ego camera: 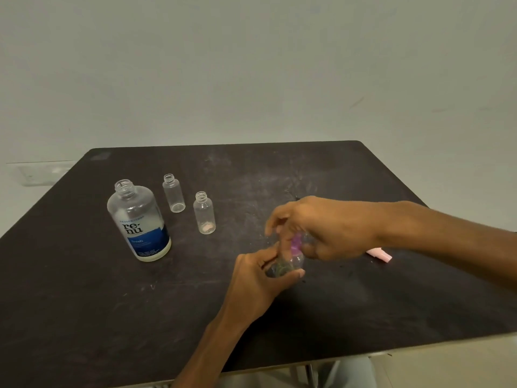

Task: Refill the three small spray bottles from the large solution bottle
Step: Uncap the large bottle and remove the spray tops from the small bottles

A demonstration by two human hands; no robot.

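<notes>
While both hands are working at centre frame, the left hand (258, 271) is gripping the third small bottle (291, 261), fingers curled round its body, and the right hand (316, 228) is pinching its purple sprayer (296, 243) from above. Two open small bottles (174, 193) (204, 212) and the uncapped large bottle (138, 222) are standing at left. A pink cap (380, 254) is lying at right. Best way, likely: hold the body steady, twist only the top, lift straight.
</notes>
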